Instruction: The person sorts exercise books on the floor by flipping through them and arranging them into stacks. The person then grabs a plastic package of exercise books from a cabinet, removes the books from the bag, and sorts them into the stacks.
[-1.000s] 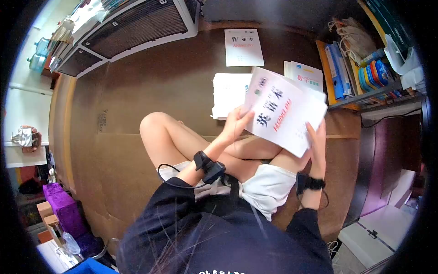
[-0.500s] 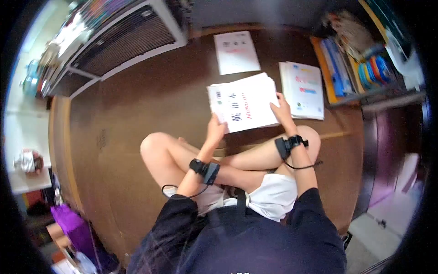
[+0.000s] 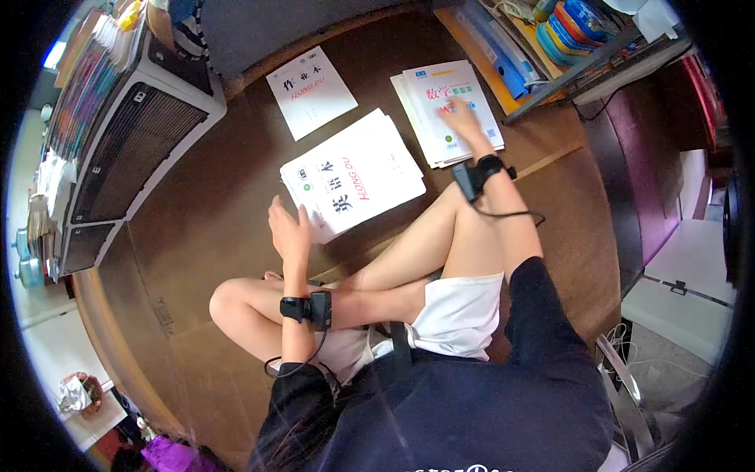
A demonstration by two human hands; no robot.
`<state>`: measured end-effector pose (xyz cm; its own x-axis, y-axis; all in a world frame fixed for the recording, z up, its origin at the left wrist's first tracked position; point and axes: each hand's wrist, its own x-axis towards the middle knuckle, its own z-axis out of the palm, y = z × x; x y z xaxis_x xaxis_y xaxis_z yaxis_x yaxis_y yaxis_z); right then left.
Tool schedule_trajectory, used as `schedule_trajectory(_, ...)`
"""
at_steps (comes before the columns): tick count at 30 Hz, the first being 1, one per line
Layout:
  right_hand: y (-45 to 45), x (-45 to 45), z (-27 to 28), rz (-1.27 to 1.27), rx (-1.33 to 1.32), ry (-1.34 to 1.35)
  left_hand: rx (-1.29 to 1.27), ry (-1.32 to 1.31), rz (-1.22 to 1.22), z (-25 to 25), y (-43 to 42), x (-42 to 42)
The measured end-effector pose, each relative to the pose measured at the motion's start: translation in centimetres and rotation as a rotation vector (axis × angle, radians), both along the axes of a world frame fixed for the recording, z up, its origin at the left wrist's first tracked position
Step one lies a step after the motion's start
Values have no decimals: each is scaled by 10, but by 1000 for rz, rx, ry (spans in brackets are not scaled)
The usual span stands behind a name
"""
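A stack of white exercise books (image 3: 370,169) with black characters and red "HONG DU" lettering lies on the brown surface in front of my crossed legs. My left hand (image 3: 291,234) is beside its lower left corner, fingers apart and holding nothing. Over to the right, my right hand (image 3: 465,128) reaches over a pile of math books (image 3: 440,90), with its fingers extended over the top cover; whether they touch it I cannot tell. Beyond the stack, a single white exercise book (image 3: 311,98) lies flat.
A brown cardboard-like surface (image 3: 197,228) spreads under everything. At the left stands a grey-framed mesh-front cabinet (image 3: 145,118) with books on top. An orange-edged shelf (image 3: 480,47) at the upper right holds blue folders (image 3: 503,67) and colourful round items (image 3: 570,31).
My hands have let go of the exercise book stack, which now lies on the surface. My right hand has moved to the math books. The camera view has turned and shifted.
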<state>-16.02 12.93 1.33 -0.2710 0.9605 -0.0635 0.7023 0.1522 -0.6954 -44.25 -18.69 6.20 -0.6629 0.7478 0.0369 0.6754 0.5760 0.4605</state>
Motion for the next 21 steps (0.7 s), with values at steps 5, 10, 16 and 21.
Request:
schedule_trajectory(5, 56, 99, -52, -328, -58, -294, 92, -264, 40, -57, 3, -10)
schedule_trajectory(10, 56, 97, -62, -197, -33, -333, 151, -720, 49, -54, 13, -7)
schedule_trajectory(16, 58, 76, -43, -186, -108, -432, 137, -822, 195, -53, 17, 2)
schedule_trajectory(21, 42, 57, -5, -102, -506, 4, 132, -799, 206, -55, 14, 1)
